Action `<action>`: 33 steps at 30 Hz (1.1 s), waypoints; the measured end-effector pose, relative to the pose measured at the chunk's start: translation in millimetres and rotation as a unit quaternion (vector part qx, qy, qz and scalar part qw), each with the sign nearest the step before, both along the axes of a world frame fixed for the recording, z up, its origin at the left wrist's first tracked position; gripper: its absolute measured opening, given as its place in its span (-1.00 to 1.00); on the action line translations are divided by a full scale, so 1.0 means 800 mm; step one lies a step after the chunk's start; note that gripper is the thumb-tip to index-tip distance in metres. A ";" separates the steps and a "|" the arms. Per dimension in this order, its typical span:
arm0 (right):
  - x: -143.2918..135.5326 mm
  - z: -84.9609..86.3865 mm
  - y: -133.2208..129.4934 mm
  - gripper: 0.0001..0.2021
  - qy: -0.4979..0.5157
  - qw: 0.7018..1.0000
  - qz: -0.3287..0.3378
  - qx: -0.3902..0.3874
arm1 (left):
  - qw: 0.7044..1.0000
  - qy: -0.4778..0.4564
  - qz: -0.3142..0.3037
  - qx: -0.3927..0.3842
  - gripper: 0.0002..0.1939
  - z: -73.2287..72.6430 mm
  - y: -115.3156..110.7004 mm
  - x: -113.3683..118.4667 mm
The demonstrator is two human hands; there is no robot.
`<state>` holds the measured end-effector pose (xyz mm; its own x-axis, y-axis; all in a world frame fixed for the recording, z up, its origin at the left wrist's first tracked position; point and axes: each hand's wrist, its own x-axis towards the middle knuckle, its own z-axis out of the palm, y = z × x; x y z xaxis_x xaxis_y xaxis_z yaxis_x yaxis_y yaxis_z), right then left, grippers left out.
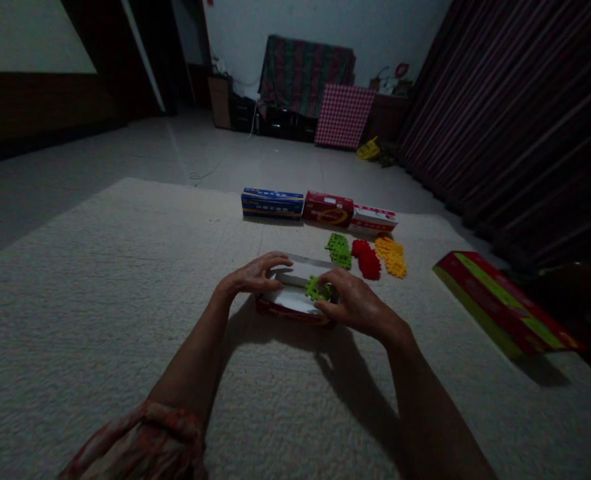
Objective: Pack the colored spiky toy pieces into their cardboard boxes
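Left hand (pixel 253 275) clamped over the left rim of a light, easily dented open carton (pixel 295 300) on the carpet (pixel 100 280), right hand (pixel 354 305) pinching a stiff, featherweight green plastic piece (pixel 317 289) by its edges above the carton's white inside.

We see a cream carpet (pixel 100 280); a blue box (pixel 272 203) beside two red boxes (pixel 328 209); green pieces (pixel 339 250), red pieces (pixel 366 259), yellow pieces (pixel 391 257); a red-and-green box (pixel 500 303); a red-checked board (pixel 344 115); a dark plaid cloth (pixel 305 70).
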<state>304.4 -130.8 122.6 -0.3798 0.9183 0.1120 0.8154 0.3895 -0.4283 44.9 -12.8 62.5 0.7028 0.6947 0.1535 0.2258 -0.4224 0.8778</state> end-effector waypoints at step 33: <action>-0.084 -0.021 0.027 -0.81 0.007 0.999 0.041 -0.016 | 0.963 -0.100 0.006 -0.249 -0.36 -0.045 0.018 -0.056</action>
